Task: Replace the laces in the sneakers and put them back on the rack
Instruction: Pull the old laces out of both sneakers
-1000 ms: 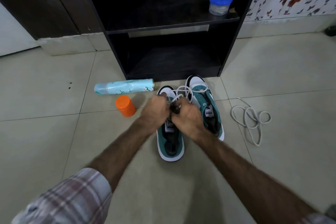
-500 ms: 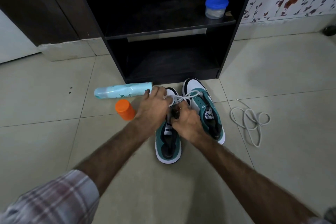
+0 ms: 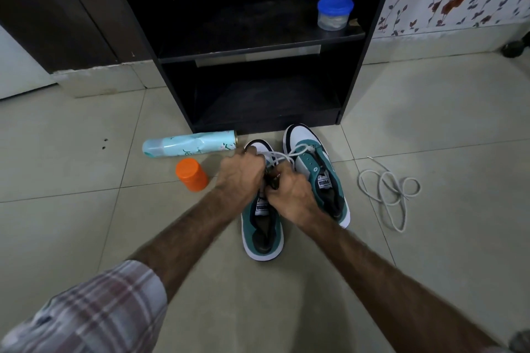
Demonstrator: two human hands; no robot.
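Note:
Two teal-and-white sneakers stand side by side on the tiled floor before the black rack (image 3: pixel 355 71). Over the left sneaker (image 3: pixel 262 233) both my hands work at its eyelets. My left hand (image 3: pixel 241 176) has its fingers curled over the toe end and grips the white lace (image 3: pixel 282 156), which loops across to the right sneaker (image 3: pixel 321 169). My right hand (image 3: pixel 289 195) pinches something at the tongue; the lace end there is hidden by my fingers. A second white lace (image 3: pixel 387 190) lies loose on the floor to the right.
A pale blue spray can (image 3: pixel 189 144) lies on its side left of the sneakers, with an orange cap (image 3: pixel 191 178) in front of it. A blue-lidded plastic tub (image 3: pixel 334 12) sits on the rack's upper shelf. The lower shelf is dark inside.
My left hand has slid forward over the left sneaker's toe end. The lace loop now stretches toward the right sneaker. The camera has tilted a little.

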